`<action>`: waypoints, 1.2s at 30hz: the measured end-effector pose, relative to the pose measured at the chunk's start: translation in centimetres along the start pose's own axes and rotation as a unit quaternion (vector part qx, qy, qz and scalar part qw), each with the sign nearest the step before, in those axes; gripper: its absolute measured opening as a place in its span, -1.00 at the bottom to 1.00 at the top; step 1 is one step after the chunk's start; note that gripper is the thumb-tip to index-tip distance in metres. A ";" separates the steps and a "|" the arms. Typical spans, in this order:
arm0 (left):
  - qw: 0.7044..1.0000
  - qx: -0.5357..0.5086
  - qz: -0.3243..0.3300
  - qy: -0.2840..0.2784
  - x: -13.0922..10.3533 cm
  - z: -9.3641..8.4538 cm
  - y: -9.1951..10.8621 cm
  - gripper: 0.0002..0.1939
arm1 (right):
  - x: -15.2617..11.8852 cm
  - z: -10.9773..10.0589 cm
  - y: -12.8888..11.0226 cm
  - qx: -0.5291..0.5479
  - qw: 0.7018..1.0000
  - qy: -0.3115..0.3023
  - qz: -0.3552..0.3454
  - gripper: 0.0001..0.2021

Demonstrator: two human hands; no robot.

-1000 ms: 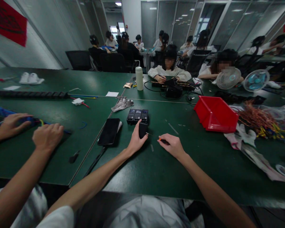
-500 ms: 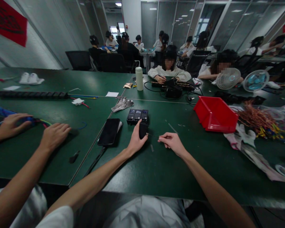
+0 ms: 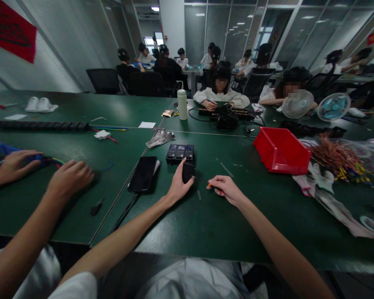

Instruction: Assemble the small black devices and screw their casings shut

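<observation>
My left hand (image 3: 178,182) grips a small black box (image 3: 188,172) between thumb and fingers, with a short metallic bit showing near the thumb tip. Just beyond it lies a black module with three sections (image 3: 180,154), its top facing up. To the right, my right hand (image 3: 226,187) is closed in a pinch around a small orange piece (image 3: 209,185), too small to identify. A gap of green tabletop separates the two hands. Left of my left hand rests a black smartphone (image 3: 142,174) with a cable at its lower end.
A red plastic bin (image 3: 282,151) stands right, beside copper wires (image 3: 339,160) and gloves (image 3: 324,182). A pale bottle (image 3: 182,104) and a grey glove (image 3: 160,139) are farther back. At left, a co-worker's hands (image 3: 70,178) handle a blue wrapped bundle. Another person sits opposite.
The thin line between the black box and my right hand no longer shows, and an orange piece is now visible at its fingertips. The co-worker's hand at left has shifted slightly.
</observation>
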State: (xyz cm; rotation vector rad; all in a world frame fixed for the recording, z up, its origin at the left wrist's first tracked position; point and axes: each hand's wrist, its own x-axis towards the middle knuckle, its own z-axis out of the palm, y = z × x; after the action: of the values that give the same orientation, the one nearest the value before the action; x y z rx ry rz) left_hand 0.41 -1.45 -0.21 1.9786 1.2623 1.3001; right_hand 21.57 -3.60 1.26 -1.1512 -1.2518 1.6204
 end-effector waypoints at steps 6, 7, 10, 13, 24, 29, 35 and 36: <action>0.999 -0.012 -0.030 0.007 0.1 0.1 -0.3 -0.29 | -0.6 0.3 -0.9 -0.117 0.989 0.039 -0.077 -0.66; 0.999 -0.013 -0.031 0.010 0.1 0.1 -0.4 -0.29 | -0.7 0.3 -1.2 -0.150 0.982 0.044 -0.103 -0.67; 0.999 -0.016 -0.033 0.015 0.1 0.2 -0.4 -0.29 | -0.8 0.1 -1.7 -0.240 0.952 0.051 -0.184 -0.70; 0.999 -0.017 -0.039 0.020 0.1 0.1 -0.4 -0.28 | -0.8 0.0 -1.6 -0.310 0.913 0.058 -0.258 -0.84; 0.999 -0.014 -0.030 0.025 0.0 0.0 -0.5 -0.26 | -0.9 0.1 -0.7 -0.372 0.868 0.061 -0.324 -0.90; 0.999 -0.009 -0.024 0.025 0.0 0.0 -0.5 -0.26 | -0.9 0.3 -0.7 -0.359 0.873 0.067 -0.322 -0.87; 0.999 -0.009 -0.023 0.032 0.0 0.0 -0.5 -0.26 | -0.9 0.4 -0.7 -0.341 0.890 0.074 -0.295 -0.85; 0.999 -0.009 -0.023 0.032 0.0 0.0 -0.4 -0.26 | -0.9 0.4 -0.7 -0.329 0.897 0.075 -0.284 -0.84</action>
State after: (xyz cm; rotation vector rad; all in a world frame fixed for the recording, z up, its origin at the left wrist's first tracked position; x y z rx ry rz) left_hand 0.23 -1.25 -0.56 1.8988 1.3132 1.3579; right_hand 21.44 -4.39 2.20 -1.1078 -1.8841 0.6661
